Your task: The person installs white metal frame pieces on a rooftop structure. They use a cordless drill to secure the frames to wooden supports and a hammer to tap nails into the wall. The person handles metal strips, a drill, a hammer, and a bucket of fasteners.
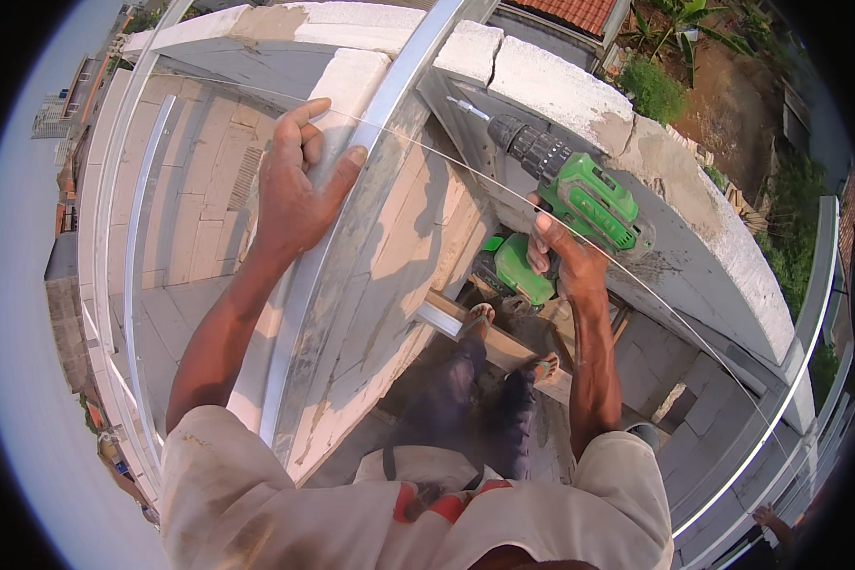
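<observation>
My left hand [299, 180] rests by a silver metal channel [375, 100] that lies along a block wall. Its thumb touches the channel's edge, and its fingers are spread over the pale top of a block [351, 76]. A thin taut string [503, 185] passes near those fingertips and runs to the lower right. In my right hand [575, 261] is a green and black cordless drill [594, 204], held by its handle. Its bit [467, 108] points up and left, toward the channel. The drill's battery end [522, 271] hangs below my fingers.
My sandalled feet stand on a narrow wooden plank [508, 351] high between block walls. A curved white wall top [712, 218] runs along the right. More metal channels [142, 209] cross at the left. At the lower right, another person's hand [768, 518] shows.
</observation>
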